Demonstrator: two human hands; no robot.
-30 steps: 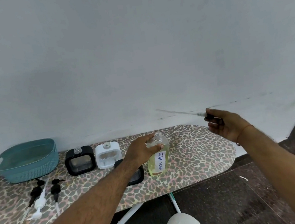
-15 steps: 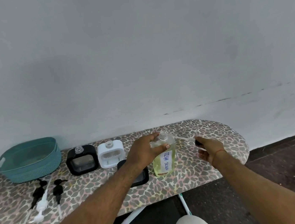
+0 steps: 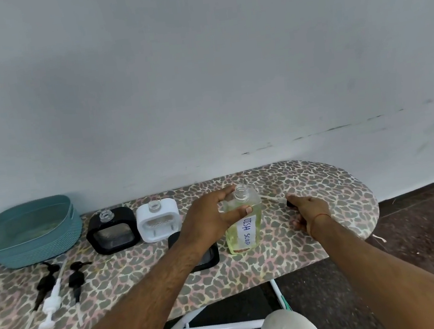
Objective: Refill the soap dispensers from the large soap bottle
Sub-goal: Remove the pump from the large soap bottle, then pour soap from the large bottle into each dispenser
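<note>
Head view, soap bottle (image 3: 242,222): upright, uncapped, at 3 o'clock of the white dispenser (image 3: 158,220).
Left hand (image 3: 211,218): fingers pinching the bottle's shoulder.
Right hand (image 3: 307,209): laying the pump (image 3: 277,200) on the surface (image 3: 328,232), fingers curled around its head.
Risk: open neck; a nudge could spill soap.

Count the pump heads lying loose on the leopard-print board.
4. Two black pump heads and a white pump head lie at the board's left, before the teal basket. The right hand is setting down a fourth right of the soap bottle.
</note>
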